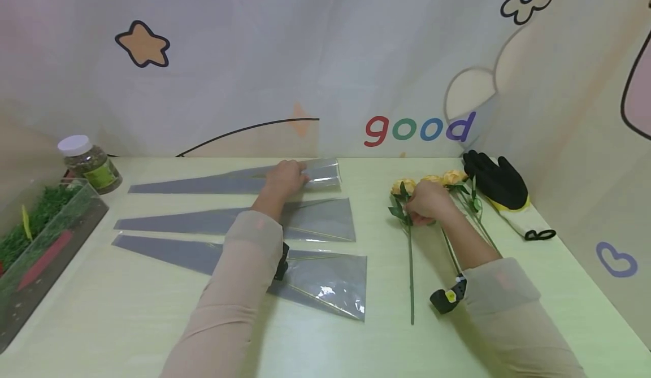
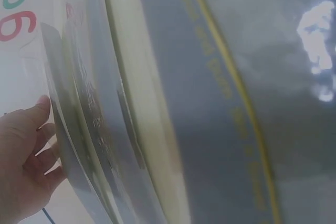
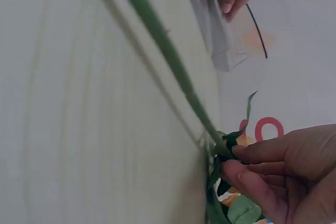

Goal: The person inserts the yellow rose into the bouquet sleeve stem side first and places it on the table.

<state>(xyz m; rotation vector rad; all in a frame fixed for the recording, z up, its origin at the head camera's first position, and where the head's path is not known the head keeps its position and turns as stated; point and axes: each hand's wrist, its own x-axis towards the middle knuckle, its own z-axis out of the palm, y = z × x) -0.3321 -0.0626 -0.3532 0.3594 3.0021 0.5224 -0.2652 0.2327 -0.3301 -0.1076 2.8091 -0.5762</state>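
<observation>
Table: three sleeves (one pinched stem)

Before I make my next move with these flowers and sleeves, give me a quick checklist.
1. Left hand holding the far sleeve: ok.
2. Far sleeve's mouth open wide enough: cannot tell.
3. Right hand pinching a flower stem: ok.
4. Middle sleeve and near sleeve lying flat: ok.
5. Yellow flower heads spread apart: not ok, the two rightmost crowd together.
</observation>
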